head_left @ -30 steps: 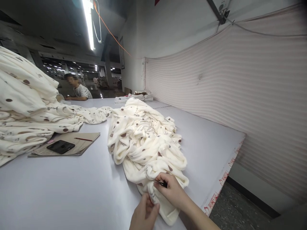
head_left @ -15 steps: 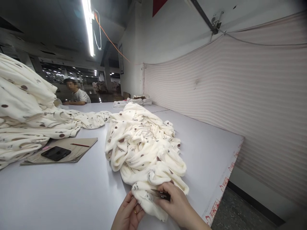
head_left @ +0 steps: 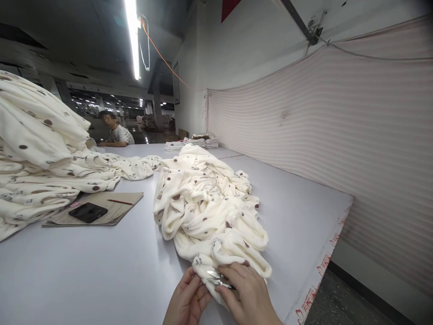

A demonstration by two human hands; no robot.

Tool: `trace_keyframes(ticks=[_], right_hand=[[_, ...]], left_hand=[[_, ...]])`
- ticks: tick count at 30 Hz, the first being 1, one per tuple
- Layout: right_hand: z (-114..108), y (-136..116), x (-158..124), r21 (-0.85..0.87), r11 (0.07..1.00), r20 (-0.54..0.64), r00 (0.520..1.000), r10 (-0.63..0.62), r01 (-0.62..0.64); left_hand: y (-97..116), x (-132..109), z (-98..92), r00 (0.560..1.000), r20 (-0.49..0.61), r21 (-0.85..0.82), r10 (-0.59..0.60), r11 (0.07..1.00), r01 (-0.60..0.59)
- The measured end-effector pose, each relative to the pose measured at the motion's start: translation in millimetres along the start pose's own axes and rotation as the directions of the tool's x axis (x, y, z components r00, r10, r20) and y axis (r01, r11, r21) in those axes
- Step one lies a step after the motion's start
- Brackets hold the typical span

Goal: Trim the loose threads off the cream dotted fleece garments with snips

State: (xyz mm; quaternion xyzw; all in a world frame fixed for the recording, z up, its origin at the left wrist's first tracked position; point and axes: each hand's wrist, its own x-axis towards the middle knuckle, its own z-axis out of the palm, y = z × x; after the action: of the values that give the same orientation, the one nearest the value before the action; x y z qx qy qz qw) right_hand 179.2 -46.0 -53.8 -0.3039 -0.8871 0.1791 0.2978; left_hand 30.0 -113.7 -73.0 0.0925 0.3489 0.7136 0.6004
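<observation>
The snips (head_left: 220, 284) clasped in the right hand (head_left: 248, 289) shift, blades now parted, nearer the left hand (head_left: 187, 295), just beside where it pinches the cloth (head_left: 206, 203) heaped on the table (head_left: 101, 271).

The bare left hand (head_left: 187, 298) pinches with thumb and forefinger, other fingers curled; the bare right hand (head_left: 248, 293) grips, back upward, fingers bent.

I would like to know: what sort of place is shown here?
Probably a garment or textile workshop: heaped, spotted cream fabric on a large table, small metal snips in the right hand, and a dim hall behind.
</observation>
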Motion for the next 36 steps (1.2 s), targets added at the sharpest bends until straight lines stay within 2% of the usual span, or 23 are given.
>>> trace_keyframes(ticks=[3,6,8,10,14,19,23,31,34,36], right_hand=[[-3,-4,4,0.015,0.999,0.014,0.999,0.035,-0.035],[-8,-2,10,0.083,0.984,0.013,0.988,0.157,-0.157],[-13,4,13,0.17,0.958,0.021,0.973,0.231,-0.231],[-18,11,14,0.258,0.932,0.04,0.967,0.252,-0.254],[-18,14,8,0.305,0.926,0.077,0.975,0.208,-0.222],[-9,2,5,0.176,0.971,0.076,0.985,0.153,-0.164],[-8,-2,8,0.181,0.97,0.061,0.986,0.156,-0.165],[-10,1,11,0.2,0.961,0.043,0.982,0.185,-0.19],[-8,6,5,0.191,0.97,0.056,0.988,0.143,-0.151],[-5,9,0,0.127,0.987,0.063,0.994,0.09,-0.098]], left_hand=[[-3,0,0.5,1.0,0.02,-0.006,-0.021,1.0,0.022],[-4,1,-1.2,1.0,0.019,-0.045,-0.016,0.999,0.017],[-3,4,-2.2,1.0,0.01,-0.061,0.007,0.998,-0.007],[-3,7,-1.9,0.998,-0.017,-0.046,0.067,0.997,-0.068],[-7,13,2.3,0.979,-0.071,0.008,0.19,0.982,-0.19],[-7,14,4.8,0.985,-0.031,-0.014,0.172,0.985,-0.172],[-5,15,2.6,0.986,-0.038,-0.034,0.164,0.986,-0.166],[-8,17,-0.5,0.989,-0.003,-0.052,0.145,0.988,-0.145],[-4,15,1.0,0.99,-0.017,-0.05,0.139,0.989,-0.14],[-3,14,2.0,0.99,-0.018,-0.051,0.138,0.989,-0.139]])
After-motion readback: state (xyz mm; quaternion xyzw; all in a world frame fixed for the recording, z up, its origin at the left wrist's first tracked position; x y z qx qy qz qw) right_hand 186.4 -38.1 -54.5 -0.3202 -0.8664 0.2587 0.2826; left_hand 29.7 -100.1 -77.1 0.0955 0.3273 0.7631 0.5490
